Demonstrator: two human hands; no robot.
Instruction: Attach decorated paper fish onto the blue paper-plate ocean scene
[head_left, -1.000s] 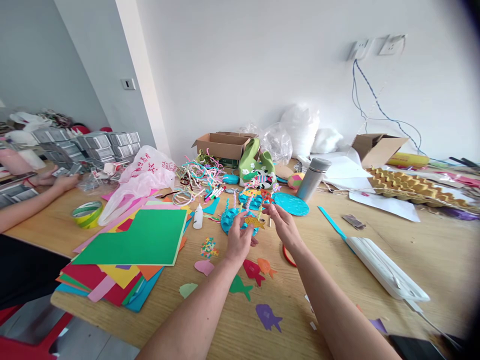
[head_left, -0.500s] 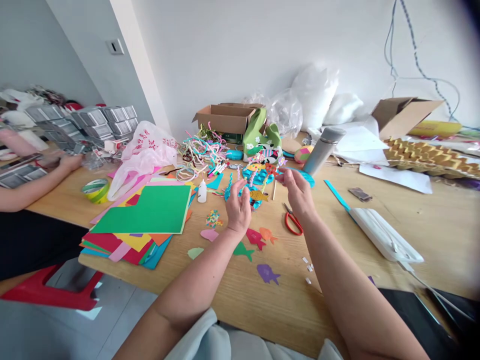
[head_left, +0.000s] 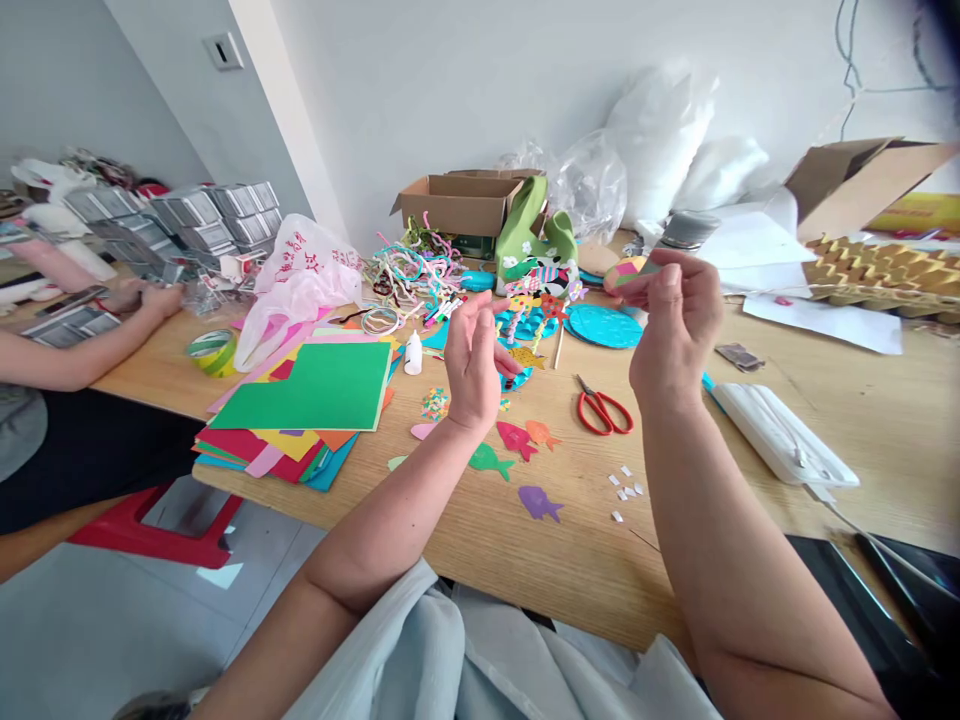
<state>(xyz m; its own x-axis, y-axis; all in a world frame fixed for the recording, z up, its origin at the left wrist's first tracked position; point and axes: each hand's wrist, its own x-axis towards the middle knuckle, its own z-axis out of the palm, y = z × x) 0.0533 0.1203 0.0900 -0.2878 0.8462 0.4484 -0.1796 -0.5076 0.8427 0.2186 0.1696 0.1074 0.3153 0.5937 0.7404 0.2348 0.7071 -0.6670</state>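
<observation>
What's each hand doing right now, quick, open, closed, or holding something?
Left hand: raised above the table, fingers loosely curled, open; nothing visibly held.
Right hand: raised, fingertips pinched together; whether it grips anything cannot be told.

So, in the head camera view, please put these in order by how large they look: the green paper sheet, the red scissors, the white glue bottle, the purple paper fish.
1. green paper sheet
2. red scissors
3. purple paper fish and white glue bottle: these two look alike in size, and the fish lies nearer the camera, so I leave them unranked.
</observation>
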